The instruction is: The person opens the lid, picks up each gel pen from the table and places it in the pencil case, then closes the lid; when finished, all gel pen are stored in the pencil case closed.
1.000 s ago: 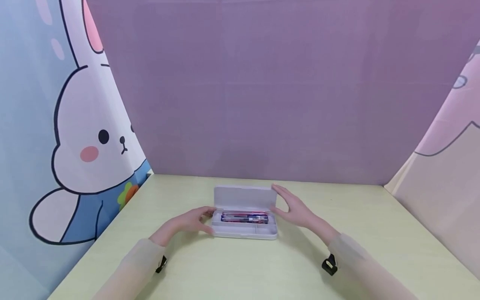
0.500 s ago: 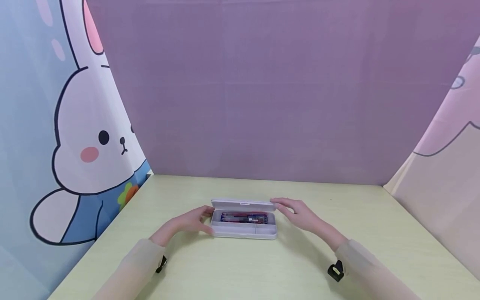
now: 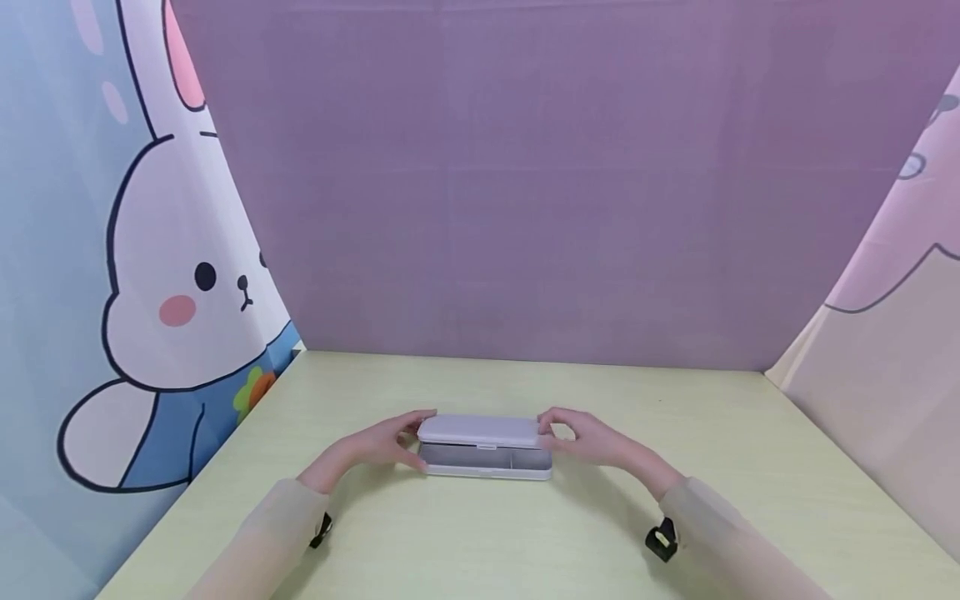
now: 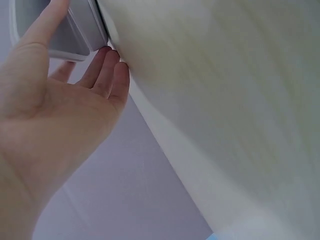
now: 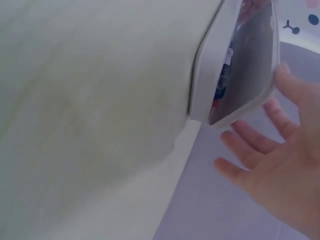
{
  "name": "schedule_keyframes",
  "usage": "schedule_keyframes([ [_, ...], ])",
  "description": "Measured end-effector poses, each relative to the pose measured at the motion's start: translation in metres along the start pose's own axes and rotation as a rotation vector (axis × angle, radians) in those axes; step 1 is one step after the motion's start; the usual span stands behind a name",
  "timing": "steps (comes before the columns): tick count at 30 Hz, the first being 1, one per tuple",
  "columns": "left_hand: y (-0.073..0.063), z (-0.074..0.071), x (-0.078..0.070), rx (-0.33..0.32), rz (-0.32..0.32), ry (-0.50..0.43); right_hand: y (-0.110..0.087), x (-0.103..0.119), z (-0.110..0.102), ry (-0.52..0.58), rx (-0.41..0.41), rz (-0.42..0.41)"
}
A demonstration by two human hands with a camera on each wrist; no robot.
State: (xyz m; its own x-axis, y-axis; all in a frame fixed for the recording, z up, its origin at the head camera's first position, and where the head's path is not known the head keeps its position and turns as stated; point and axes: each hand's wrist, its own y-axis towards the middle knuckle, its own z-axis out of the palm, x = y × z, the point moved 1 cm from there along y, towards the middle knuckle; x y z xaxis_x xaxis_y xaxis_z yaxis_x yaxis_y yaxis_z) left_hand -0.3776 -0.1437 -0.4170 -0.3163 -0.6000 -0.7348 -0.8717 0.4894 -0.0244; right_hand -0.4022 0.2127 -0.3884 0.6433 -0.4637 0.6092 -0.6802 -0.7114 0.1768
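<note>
A pale pencil case (image 3: 487,472) lies on the table, its hinged lid (image 3: 480,428) tilted partway down over the tray. Compartments show in the gap at the front. In the right wrist view, pens (image 5: 223,80) are visible inside beneath the slanting lid. My left hand (image 3: 382,442) holds the case's left end, thumb at the front corner and fingers toward the back. The left wrist view has those fingertips near the case's end wall. At the other end, my right hand (image 3: 591,437) pinches the lid's right edge between thumb and fingers.
A light wooden-looking table (image 3: 480,542) carries the case. Behind it hangs a plain purple cloth (image 3: 510,183). Cartoon-printed curtains (image 3: 180,250) stand at the left and right sides. Each wrist wears a black strap piece (image 3: 662,540).
The lid has swung from upright down toward the front, hiding the pens from the head view. My right hand moved down and forward with it, while the left hand kept its place.
</note>
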Motion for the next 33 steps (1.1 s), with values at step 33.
schedule_keyframes([
  [33, 0.03, 0.015, -0.016, 0.044, -0.046, 0.161, -0.013, -0.028, -0.007, -0.159, 0.084, 0.206],
])
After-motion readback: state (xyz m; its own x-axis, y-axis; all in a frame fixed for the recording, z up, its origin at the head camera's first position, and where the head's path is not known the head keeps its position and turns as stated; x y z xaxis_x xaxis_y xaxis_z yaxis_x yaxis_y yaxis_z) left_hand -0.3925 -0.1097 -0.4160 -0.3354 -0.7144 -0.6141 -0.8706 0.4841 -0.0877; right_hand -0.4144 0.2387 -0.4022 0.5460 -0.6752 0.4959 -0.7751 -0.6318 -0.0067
